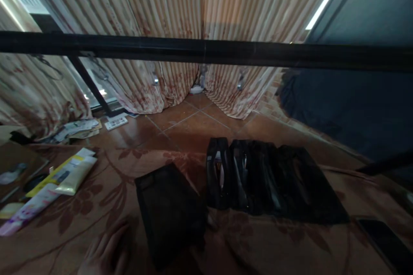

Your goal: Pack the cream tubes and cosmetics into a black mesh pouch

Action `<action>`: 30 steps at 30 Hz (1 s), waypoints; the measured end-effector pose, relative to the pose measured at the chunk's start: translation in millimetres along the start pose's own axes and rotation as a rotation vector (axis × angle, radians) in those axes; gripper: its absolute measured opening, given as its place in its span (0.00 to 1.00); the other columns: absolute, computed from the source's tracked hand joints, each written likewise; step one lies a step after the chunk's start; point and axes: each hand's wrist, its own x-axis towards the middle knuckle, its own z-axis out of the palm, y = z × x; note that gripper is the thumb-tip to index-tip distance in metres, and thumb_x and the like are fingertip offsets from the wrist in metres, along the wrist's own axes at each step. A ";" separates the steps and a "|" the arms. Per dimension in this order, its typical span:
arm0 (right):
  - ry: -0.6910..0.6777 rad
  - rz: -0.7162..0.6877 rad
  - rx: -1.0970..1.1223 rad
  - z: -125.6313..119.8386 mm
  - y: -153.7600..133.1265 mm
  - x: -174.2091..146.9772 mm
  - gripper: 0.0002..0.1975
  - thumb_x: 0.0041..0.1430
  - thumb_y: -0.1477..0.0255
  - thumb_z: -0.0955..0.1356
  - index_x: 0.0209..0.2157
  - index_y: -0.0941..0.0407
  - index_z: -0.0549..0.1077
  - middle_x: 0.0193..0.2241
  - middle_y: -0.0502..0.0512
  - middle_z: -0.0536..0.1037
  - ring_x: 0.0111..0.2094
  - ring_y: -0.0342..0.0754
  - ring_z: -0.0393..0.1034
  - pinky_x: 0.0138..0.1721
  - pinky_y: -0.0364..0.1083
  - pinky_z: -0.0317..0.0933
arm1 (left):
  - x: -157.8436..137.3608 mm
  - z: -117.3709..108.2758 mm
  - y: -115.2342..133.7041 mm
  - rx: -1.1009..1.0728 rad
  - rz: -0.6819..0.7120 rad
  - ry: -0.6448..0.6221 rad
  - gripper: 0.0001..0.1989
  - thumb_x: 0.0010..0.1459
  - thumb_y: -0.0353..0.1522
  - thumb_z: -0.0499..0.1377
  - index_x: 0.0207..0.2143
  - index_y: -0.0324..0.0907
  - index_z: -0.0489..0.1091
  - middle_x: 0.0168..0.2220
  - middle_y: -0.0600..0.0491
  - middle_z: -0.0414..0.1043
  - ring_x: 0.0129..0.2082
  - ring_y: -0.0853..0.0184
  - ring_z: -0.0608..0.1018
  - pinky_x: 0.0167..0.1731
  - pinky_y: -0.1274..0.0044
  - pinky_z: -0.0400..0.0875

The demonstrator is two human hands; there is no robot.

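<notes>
A flat black fabric pouch [171, 215] lies tilted in front of me on the patterned bedspread. My right hand [216, 245], dim and partly in shadow, grips its lower right edge, with a finger showing along the side. To the left of the pouch is my left hand [106, 251], fingers loosely bent and apart, holding nothing. Beyond the right hand stretches a black organizer [290, 180] with several upright compartments; slim items show inside its left opening, too dark to name.
Several tubes, including a gold one [77, 176] and a pink-white one [29, 210], lie at left beside a cardboard box [19, 159]. A phone [387, 240] rests at lower right. A dark metal rail [200, 51] crosses before the curtains [161, 4]. Papers [77, 129] lie on the tiled floor.
</notes>
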 end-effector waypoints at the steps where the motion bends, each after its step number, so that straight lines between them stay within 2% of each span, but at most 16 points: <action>1: 0.005 -0.054 0.033 -3.2 -6.7 4.5 0.27 0.51 0.80 0.68 0.54 0.50 0.71 0.51 0.60 0.74 0.56 0.58 0.65 0.56 0.56 0.62 | 1.3 -3.1 3.7 0.001 -0.007 0.004 0.21 0.56 0.39 0.54 0.52 0.47 0.66 0.52 0.49 0.73 0.49 0.57 0.75 0.46 0.67 0.72; 3: -0.011 -0.133 0.086 -9.3 -19.4 10.4 0.26 0.53 0.81 0.66 0.54 0.47 0.71 0.53 0.57 0.71 0.58 0.55 0.63 0.57 0.54 0.61 | 4.4 -7.8 10.7 -0.002 -0.009 0.017 0.21 0.57 0.39 0.54 0.52 0.44 0.66 0.53 0.48 0.71 0.50 0.56 0.74 0.48 0.66 0.70; 7: 0.138 -0.193 0.120 -13.3 -39.0 6.0 0.23 0.55 0.81 0.65 0.51 0.48 0.73 0.53 0.57 0.69 0.57 0.53 0.63 0.56 0.52 0.62 | 9.1 -12.5 20.8 -0.037 -0.021 0.024 0.18 0.58 0.36 0.54 0.50 0.41 0.67 0.52 0.46 0.71 0.49 0.56 0.73 0.49 0.65 0.68; 11: 0.276 -0.252 -0.033 -12.5 -60.0 -5.7 0.23 0.53 0.84 0.64 0.47 0.48 0.74 0.52 0.55 0.68 0.55 0.53 0.62 0.55 0.53 0.62 | 10.4 -18.9 29.5 -0.092 -0.053 0.032 0.16 0.57 0.34 0.53 0.47 0.41 0.69 0.51 0.45 0.71 0.48 0.55 0.72 0.49 0.62 0.67; 13: 0.300 -0.276 -0.132 -13.0 -73.2 -8.6 0.26 0.52 0.86 0.62 0.47 0.49 0.75 0.52 0.55 0.68 0.55 0.53 0.61 0.56 0.55 0.61 | 10.6 -24.1 33.4 -0.146 -0.063 0.042 0.16 0.56 0.33 0.53 0.46 0.40 0.70 0.48 0.45 0.73 0.47 0.54 0.72 0.49 0.62 0.66; 15: 0.269 -0.330 -0.224 -12.6 -86.4 -9.2 0.29 0.49 0.88 0.61 0.49 0.50 0.74 0.54 0.58 0.66 0.56 0.54 0.58 0.56 0.56 0.60 | 12.1 -30.2 35.1 -0.250 -0.105 0.060 0.15 0.56 0.33 0.53 0.44 0.40 0.71 0.47 0.44 0.73 0.47 0.53 0.72 0.51 0.60 0.64; 17: 0.248 -0.351 -0.291 -10.3 -97.2 -8.3 0.30 0.48 0.90 0.60 0.49 0.53 0.75 0.57 0.60 0.64 0.58 0.56 0.56 0.57 0.58 0.59 | 17.2 -37.1 33.7 -0.464 -0.182 0.050 0.12 0.54 0.33 0.54 0.39 0.40 0.73 0.43 0.44 0.75 0.47 0.53 0.72 0.52 0.60 0.62; 19: 0.226 -0.359 -0.333 -6.2 -104.2 -6.4 0.27 0.49 0.89 0.61 0.47 0.55 0.76 0.58 0.62 0.64 0.59 0.57 0.55 0.57 0.60 0.58 | 27.7 -45.8 30.9 -0.732 -0.357 0.028 0.11 0.53 0.35 0.54 0.32 0.40 0.74 0.37 0.46 0.76 0.43 0.55 0.74 0.52 0.61 0.63; 20: 0.214 -0.367 -0.340 -3.7 -106.2 -5.3 0.25 0.50 0.89 0.61 0.45 0.56 0.77 0.58 0.62 0.64 0.60 0.58 0.54 0.58 0.60 0.57 | 35.0 -50.9 30.2 -0.799 -0.426 0.022 0.13 0.55 0.38 0.53 0.30 0.40 0.74 0.34 0.46 0.77 0.40 0.55 0.76 0.48 0.62 0.66; 22: 0.199 -0.386 -0.331 1.5 -107.6 -2.5 0.21 0.53 0.88 0.61 0.41 0.57 0.78 0.58 0.63 0.64 0.60 0.58 0.53 0.59 0.60 0.56 | 52.5 -62.4 32.8 -0.859 -0.507 0.033 0.23 0.61 0.43 0.45 0.32 0.38 0.74 0.33 0.43 0.77 0.35 0.57 0.79 0.39 0.66 0.71; 23: 0.202 -0.403 -0.316 4.2 -107.3 -0.9 0.20 0.54 0.87 0.61 0.40 0.57 0.78 0.58 0.62 0.64 0.60 0.57 0.53 0.59 0.59 0.57 | 61.9 -67.9 36.6 -0.887 -0.528 0.044 0.26 0.62 0.45 0.42 0.36 0.37 0.74 0.36 0.42 0.78 0.35 0.58 0.79 0.37 0.67 0.72; 24: 0.206 -0.429 -0.296 6.9 -106.7 0.8 0.20 0.55 0.87 0.60 0.40 0.57 0.78 0.58 0.62 0.65 0.60 0.57 0.54 0.59 0.58 0.57 | 71.4 -72.7 41.9 -0.932 -0.544 0.053 0.28 0.63 0.47 0.42 0.40 0.37 0.73 0.39 0.42 0.78 0.37 0.59 0.79 0.36 0.69 0.72; 26: 0.182 -0.520 -0.235 11.9 -105.5 4.4 0.21 0.55 0.87 0.60 0.41 0.55 0.77 0.57 0.60 0.66 0.60 0.54 0.56 0.57 0.57 0.59 | 89.3 -77.8 54.9 -1.144 -0.592 0.008 0.26 0.60 0.48 0.49 0.46 0.39 0.71 0.45 0.44 0.77 0.41 0.60 0.79 0.37 0.71 0.72; 28: 0.194 -0.594 -0.127 15.7 -105.5 8.3 0.20 0.55 0.87 0.59 0.37 0.54 0.77 0.56 0.57 0.69 0.57 0.53 0.60 0.54 0.56 0.62 | 104.5 -76.0 66.2 -1.203 -0.622 -0.026 0.24 0.54 0.42 0.59 0.49 0.38 0.69 0.45 0.45 0.77 0.41 0.61 0.78 0.38 0.73 0.71; 30: 0.266 -0.579 0.018 16.9 -107.8 14.0 0.20 0.56 0.86 0.59 0.36 0.52 0.76 0.53 0.55 0.71 0.54 0.51 0.64 0.52 0.56 0.64 | 117.1 -69.9 71.5 -1.200 -0.659 -0.022 0.25 0.48 0.32 0.60 0.51 0.37 0.67 0.44 0.45 0.77 0.40 0.63 0.78 0.39 0.73 0.71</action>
